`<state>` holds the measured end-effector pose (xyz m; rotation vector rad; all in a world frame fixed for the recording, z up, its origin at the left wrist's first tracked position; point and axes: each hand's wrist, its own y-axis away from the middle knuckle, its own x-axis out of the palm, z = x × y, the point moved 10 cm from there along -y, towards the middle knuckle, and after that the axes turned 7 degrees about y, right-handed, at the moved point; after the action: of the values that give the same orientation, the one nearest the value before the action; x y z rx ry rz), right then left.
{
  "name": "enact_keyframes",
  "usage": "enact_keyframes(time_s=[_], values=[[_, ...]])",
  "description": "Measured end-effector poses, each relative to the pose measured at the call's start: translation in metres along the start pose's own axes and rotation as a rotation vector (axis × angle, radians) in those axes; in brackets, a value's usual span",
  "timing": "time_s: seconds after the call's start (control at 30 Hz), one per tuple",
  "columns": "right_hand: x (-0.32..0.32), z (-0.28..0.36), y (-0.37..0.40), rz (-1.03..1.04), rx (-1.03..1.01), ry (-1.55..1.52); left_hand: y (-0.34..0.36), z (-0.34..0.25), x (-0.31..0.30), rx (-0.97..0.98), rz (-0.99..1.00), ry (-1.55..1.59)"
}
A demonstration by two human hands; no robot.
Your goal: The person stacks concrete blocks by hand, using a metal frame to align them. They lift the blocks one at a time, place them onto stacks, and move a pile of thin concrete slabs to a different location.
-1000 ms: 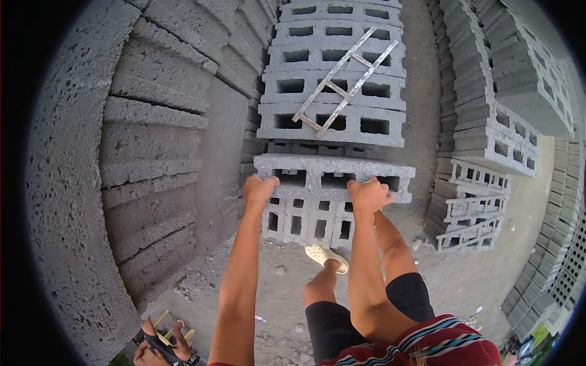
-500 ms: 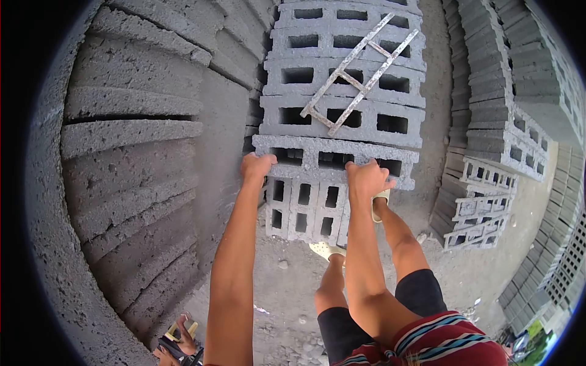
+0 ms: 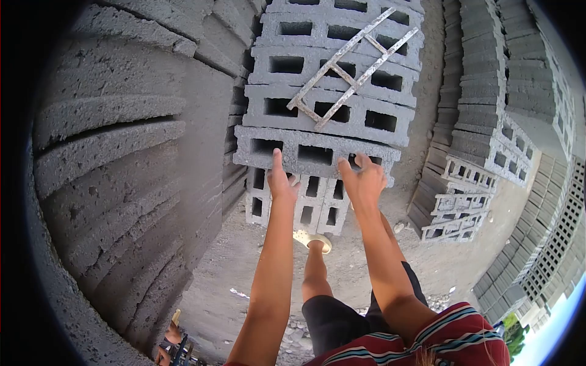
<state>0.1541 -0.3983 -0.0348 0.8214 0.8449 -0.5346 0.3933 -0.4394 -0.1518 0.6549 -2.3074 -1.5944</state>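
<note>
block (image 3: pixel 290 152): left hand (image 3: pixel 284 186) 7 o'clock, fingers open | right hand (image 3: pixel 364 183) 4 o'clock, fingers bent, grip unclear | frame (image 3: pixel 343 74) 1 o'clock

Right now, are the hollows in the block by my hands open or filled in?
Open: the front block shows three dark recesses; your right hand partly covers the rightmost one. Cannot tell how deep they go.

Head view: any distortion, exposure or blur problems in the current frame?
Head view: fisheye, with black curved borders and the left stack stretched and darker than the front block; head view, lower right: sky very bright; head view, centre: block holes in deep shadow; also head view: left hand slightly soft, possibly motion blur.
</note>
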Motion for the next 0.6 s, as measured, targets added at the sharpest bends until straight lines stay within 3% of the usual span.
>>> enact_keyframes(time_s=[0.07, 0.13, 0.23, 0.27, 0.37, 0.53, 0.6], values=[[-0.047, -0.035, -0.009, -0.055, 0.088, 0.062, -0.016, 0.000, 0.012, -0.067, 0.064, 0.121], [-0.052, -0.097, -0.031, 0.041, 0.302, 0.169, -0.023, 0.001, 0.019, -0.118, 0.026, 0.248], [0.012, -0.112, -0.046, 0.535, 0.347, -0.277, -0.054, 0.004, 0.013, -0.064, 0.047, 0.296], [0.021, -0.104, -0.044, 0.564, 0.390, -0.455, -0.057, 0.006, -0.004, -0.064, -0.114, 0.296], [0.049, -0.109, -0.053, 0.572, 0.356, -0.637, -0.057, -0.001, -0.007, -0.027, -0.106, 0.242], [0.040, -0.110, -0.043, 0.532, 0.436, -0.605, -0.041, -0.011, -0.013, 0.035, -0.230, 0.166], [0.044, -0.107, -0.047, 0.467, 0.422, -0.642, -0.045, -0.019, -0.012, 0.040, -0.137, 0.215]])
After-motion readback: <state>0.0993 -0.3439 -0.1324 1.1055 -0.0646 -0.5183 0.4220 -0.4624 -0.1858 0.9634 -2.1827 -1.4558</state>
